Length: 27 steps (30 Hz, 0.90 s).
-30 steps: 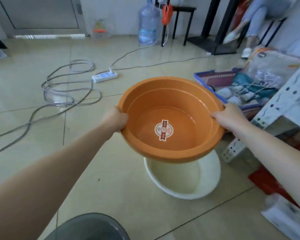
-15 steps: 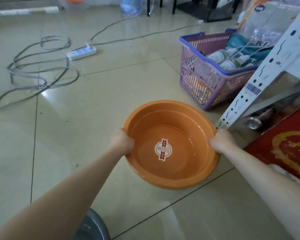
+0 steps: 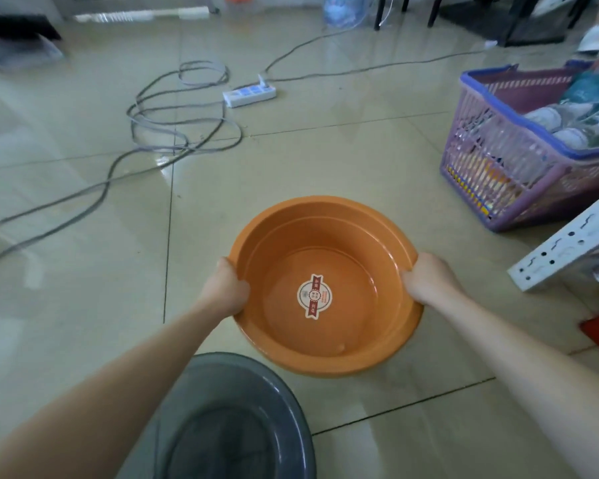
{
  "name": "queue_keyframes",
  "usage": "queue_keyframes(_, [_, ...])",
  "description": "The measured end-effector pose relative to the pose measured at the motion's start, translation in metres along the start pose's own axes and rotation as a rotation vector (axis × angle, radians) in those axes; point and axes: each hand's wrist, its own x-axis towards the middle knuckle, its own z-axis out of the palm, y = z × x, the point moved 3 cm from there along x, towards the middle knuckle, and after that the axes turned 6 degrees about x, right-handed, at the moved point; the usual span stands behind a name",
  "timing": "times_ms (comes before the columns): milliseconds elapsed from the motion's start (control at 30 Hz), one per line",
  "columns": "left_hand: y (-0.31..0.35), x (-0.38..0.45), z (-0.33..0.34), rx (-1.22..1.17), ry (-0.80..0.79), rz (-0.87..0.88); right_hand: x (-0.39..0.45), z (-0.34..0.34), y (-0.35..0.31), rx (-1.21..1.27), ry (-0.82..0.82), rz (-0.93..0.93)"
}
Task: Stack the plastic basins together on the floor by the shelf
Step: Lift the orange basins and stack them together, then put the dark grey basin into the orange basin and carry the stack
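- Over the floor (image 3: 83, 323), both hands, left (image 3: 227, 292) and right (image 3: 429, 283), are gripping orange basin (image 3: 325, 288) rims.
- Keeping it level, centring before nesting with grey basin (image 3: 232, 420).

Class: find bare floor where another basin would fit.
Bare tiles lie between the orange basin and the power strip, and left of the left hand. Crowded: the basket at right, cables upper left.

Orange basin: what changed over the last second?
The orange basin came down from above the white basin, which no longer shows beneath it. A grey basin shows more at the bottom edge. Left hand and right hand still grip opposite rims.
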Motion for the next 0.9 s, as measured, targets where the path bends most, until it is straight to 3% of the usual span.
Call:
queue_keyframes(233, [-0.088,-0.009,-0.051,-0.088,0.109,-0.101,-0.036,0.055,-0.074,-0.022,-0.053,-0.1])
queue_keyframes(433, [-0.129,-0.034,-0.087,-0.214,0.001,-0.179,-0.073,0.051,-0.093,0.016,-0.149,-0.105])
queue_keyframes(667, [-0.183,-0.086,-0.118,-0.027,-0.121,-0.181,-0.174,0.022,-0.085,0.025,-0.172,-0.195])
queue_keyframes(900, [-0.204,-0.141,-0.084,0.179,-0.255,-0.09,-0.248,0.06,-0.063,-0.125,-0.324,-0.22])
